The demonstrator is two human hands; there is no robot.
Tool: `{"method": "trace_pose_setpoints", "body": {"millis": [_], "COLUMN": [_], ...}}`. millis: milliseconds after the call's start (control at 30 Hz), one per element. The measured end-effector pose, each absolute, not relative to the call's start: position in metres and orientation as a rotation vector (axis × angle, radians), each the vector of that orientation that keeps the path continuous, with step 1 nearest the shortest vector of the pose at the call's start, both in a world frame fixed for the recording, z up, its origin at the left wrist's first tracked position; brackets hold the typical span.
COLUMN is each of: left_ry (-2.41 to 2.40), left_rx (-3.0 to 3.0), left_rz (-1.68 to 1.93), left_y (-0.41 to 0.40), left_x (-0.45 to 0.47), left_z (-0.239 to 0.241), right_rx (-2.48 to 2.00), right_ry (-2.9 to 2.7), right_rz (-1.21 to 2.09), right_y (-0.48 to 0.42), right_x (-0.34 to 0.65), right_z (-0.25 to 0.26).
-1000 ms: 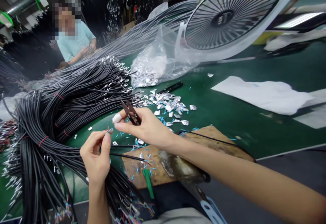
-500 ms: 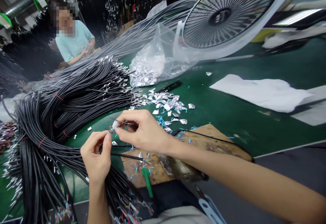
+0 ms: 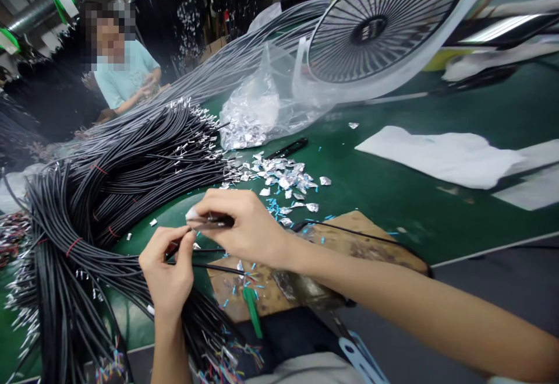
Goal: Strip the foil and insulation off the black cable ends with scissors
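Observation:
My left hand [image 3: 168, 270] is closed, thumb and forefinger pinching the end of a black cable [image 3: 173, 251]; its wires are mostly hidden by the fingers. Just above and to the right, my right hand [image 3: 247, 224] grips dark, thin tweezers [image 3: 216, 221], blurred at the tip, close to the pinched cable end. A white cover [image 3: 192, 214] wraps one of its fingertips. Bundles of black cables [image 3: 144, 165], tied with red bands, lie left of and beneath my hands. Many show silvery ends, and those near my lap have bare coloured wires.
Foil scraps [image 3: 286, 177] and blue bits scatter beyond my right hand, beside a black cutter [image 3: 288, 148]. A worn wooden board [image 3: 362, 229] and a green tool [image 3: 252, 312] lie near me. Farther off are a plastic bag [image 3: 279, 107], a fan [image 3: 371, 28] and a person [image 3: 124, 78].
My right hand has shifted slightly, the tweezers turning flatter over the cable end. The coloured wires seen before at my left fingertips are now largely hidden. The whole view moved slightly.

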State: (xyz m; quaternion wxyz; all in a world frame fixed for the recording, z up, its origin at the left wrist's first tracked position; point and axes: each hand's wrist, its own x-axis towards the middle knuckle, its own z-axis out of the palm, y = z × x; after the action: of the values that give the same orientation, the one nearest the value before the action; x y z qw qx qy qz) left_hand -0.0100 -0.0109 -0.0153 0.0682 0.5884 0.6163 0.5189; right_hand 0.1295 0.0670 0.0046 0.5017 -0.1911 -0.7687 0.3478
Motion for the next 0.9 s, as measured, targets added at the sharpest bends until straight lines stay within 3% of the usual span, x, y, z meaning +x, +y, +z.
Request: {"method": "trace_pose_setpoints", "body": {"millis": [267, 500, 733, 900], "left_ry": [1.862, 1.936, 1.885, 2.028], "left_rx": [1.656, 1.719, 1.667, 1.686], "left_rz": [1.559, 1.334, 1.939, 2.108], "left_y": [-0.012, -0.012, -0.016, -0.019], "left_x": [-0.011, -0.014, -0.010, -0.008], "left_z": [-0.016, -0.019, -0.013, -0.013], "right_rx": [-0.539, -0.440, -0.593, -0.494], "right_ry": [-1.919, -2.206, -1.926, -1.948], "right_rz": [0.802, 0.401, 0.765, 0.824], "right_y": [0.068, 0.067, 0.060, 0.060], "right_x": [0.130, 0.133, 0.134, 0.134], "right_z": [0.004, -0.004, 0.008, 0.009]}}
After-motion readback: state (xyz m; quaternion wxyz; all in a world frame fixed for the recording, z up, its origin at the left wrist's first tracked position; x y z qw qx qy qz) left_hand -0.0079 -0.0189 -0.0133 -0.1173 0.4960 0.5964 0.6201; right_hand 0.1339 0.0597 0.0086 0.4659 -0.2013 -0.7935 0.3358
